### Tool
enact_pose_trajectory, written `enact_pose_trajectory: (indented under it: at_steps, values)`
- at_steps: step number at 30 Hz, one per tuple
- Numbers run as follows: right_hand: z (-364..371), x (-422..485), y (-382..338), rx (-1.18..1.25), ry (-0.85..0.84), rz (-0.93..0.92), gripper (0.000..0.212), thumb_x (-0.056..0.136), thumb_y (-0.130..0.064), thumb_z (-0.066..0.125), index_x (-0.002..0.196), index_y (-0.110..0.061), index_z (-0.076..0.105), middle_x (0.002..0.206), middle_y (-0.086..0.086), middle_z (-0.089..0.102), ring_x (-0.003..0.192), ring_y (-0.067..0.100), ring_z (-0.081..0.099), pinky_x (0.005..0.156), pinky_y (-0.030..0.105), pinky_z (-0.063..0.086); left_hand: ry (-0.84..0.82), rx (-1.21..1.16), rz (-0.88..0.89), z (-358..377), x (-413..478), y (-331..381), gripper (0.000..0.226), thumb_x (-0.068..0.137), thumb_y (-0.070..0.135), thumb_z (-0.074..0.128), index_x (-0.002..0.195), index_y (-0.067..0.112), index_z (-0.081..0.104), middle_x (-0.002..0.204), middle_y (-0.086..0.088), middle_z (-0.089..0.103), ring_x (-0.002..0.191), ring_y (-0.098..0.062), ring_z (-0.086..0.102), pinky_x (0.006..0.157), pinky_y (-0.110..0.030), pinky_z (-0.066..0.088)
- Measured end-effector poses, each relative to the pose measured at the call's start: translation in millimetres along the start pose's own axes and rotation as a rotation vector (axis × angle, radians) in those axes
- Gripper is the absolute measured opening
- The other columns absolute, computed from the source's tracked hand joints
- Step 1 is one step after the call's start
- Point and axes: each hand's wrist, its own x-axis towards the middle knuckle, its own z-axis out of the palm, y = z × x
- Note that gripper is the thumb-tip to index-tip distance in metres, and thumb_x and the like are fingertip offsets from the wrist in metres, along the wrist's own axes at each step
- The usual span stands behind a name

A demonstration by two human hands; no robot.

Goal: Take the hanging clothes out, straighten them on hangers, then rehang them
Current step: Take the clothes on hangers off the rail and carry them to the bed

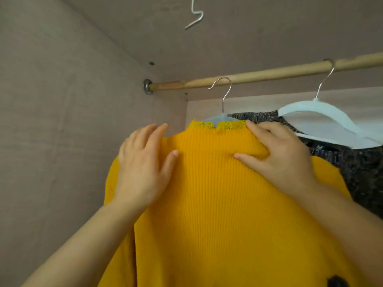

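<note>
1. Setting: inside of a wardrobe with grey-brown laminate walls [62,100]. A round wooden rod [269,74] runs from a metal socket [147,86] in the left wall out to the right edge of the view.
2. Near the top edge a bent wire hook [195,15] shows against the wardrobe's top panel; we cannot tell what it hangs from.
3. Task item: a yellow ribbed knit sweater [217,193] with a lace-edged collar fills the centre and lower view, just below the rod. It sits on a pale blue hanger [219,119], of which only the neck and the metal hook show.
4. The hook overlaps the rod in our view; we cannot tell whether it is seated over it.
5. The left hand [143,168] lies flat on the sweater's left shoulder, fingers straight and close together, thumb spread to the side and touching the knit.
6. The right hand [284,160] is on the other shoulder: the thumb and curled fingers pinch a bunched fold of the knit, and the index finger lies along the collar edge.
7. To the right, a white plastic hanger [323,119] hangs from the rod by its metal hook, tilted, carrying a dark speckled knit garment [356,168] that lies just behind the sweater.
8. A black patch [337,282] shows on the sweater at the lower right edge; its detail is unclear.
</note>
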Motion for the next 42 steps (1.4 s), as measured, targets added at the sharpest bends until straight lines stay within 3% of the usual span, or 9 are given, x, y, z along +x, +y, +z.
enact_pose_trajectory:
  at_steps: [7,13,17,22,24,28,32,35,42]
  values:
    - [49,-98,-82,0.293,0.033,-0.033,0.064,0.076,-0.056,0.059,0.118,-0.009,0.063,0.102,0.007,0.064,0.091,0.019,0.052,0.080,0.031,0.044,-0.152,0.234,-0.071,-52,-120,-44,0.052,0.085,0.045,0.040,0.124,0.015,0.057,0.110,-0.007,0.062,0.102,-0.028,0.055,0.094,-0.057,0.041]
    - [66,-190,-159,0.537,0.018,-0.120,0.059,0.082,-0.053,0.063,0.114,-0.005,0.065,0.103,0.003,0.056,0.085,0.019,0.053,0.080,0.030,0.044,-0.245,0.405,-0.251,-116,-238,-47,0.049,0.084,0.043,0.044,0.123,0.015,0.057,0.108,-0.004,0.062,0.102,-0.019,0.048,0.095,-0.052,0.040]
    - [63,-234,-231,0.717,-0.027,-0.203,0.058,0.078,-0.052,0.068,0.114,-0.006,0.066,0.101,0.004,0.061,0.081,0.021,0.055,0.076,0.033,0.046,-0.306,0.546,-0.444,-179,-315,-39,0.049,0.086,0.043,0.045,0.125,0.016,0.055,0.111,-0.002,0.061,0.102,-0.023,0.055,0.093,-0.050,0.043]
    - [43,-264,-326,0.936,-0.025,-0.300,0.057,0.079,-0.051,0.068,0.117,-0.008,0.064,0.097,0.007,0.064,0.080,0.022,0.052,0.072,0.034,0.043,-0.283,0.710,-0.644,-264,-386,-12,0.047,0.087,0.045,0.044,0.127,0.021,0.050,0.113,-0.001,0.060,0.104,-0.017,0.050,0.099,-0.032,0.030]
    - [26,-269,-370,1.072,-0.018,-0.339,0.057,0.079,-0.049,0.069,0.120,-0.010,0.061,0.102,0.004,0.058,0.082,0.021,0.052,0.076,0.033,0.043,-0.259,0.792,-0.739,-304,-410,4,0.045,0.087,0.046,0.043,0.127,0.027,0.046,0.114,0.001,0.060,0.105,-0.017,0.052,0.100,-0.032,0.030]
    - [-17,-273,-461,1.334,-0.019,-0.416,0.061,0.078,-0.048,0.070,0.124,-0.012,0.054,0.107,0.003,0.053,0.086,0.020,0.053,0.080,0.032,0.044,-0.163,0.976,-0.847,-386,-446,39,0.042,0.086,0.045,0.044,0.126,0.030,0.042,0.112,0.000,0.061,0.105,-0.015,0.049,0.097,-0.047,0.042]
    - [-77,-269,-551,1.534,-0.017,-0.500,0.062,0.078,-0.051,0.067,0.126,-0.014,0.051,0.109,0.002,0.053,0.085,0.019,0.052,0.071,0.033,0.051,-0.097,1.171,-0.928,-468,-477,74,0.041,0.089,0.045,0.041,0.127,0.030,0.042,0.115,0.002,0.060,0.110,-0.014,0.049,0.101,-0.046,0.036]
    - [-129,-263,-619,1.645,-0.024,-0.565,0.061,0.081,-0.051,0.063,0.126,-0.011,0.054,0.110,0.003,0.052,0.087,0.020,0.052,0.074,0.032,0.050,-0.014,1.287,-0.989,-534,-496,95,0.040,0.089,0.044,0.041,0.126,0.029,0.043,0.114,0.002,0.060,0.110,-0.012,0.047,0.106,-0.038,0.030]
    - [-263,-244,-785,1.817,-0.061,-0.666,0.063,0.077,-0.057,0.055,0.120,-0.012,0.049,0.095,0.009,0.066,0.081,0.019,0.056,0.063,0.028,0.051,0.068,1.527,-1.087,-698,-531,130,0.041,0.089,0.038,0.043,0.122,0.018,0.057,0.112,-0.001,0.063,0.105,-0.024,0.058,0.098,-0.050,0.040]
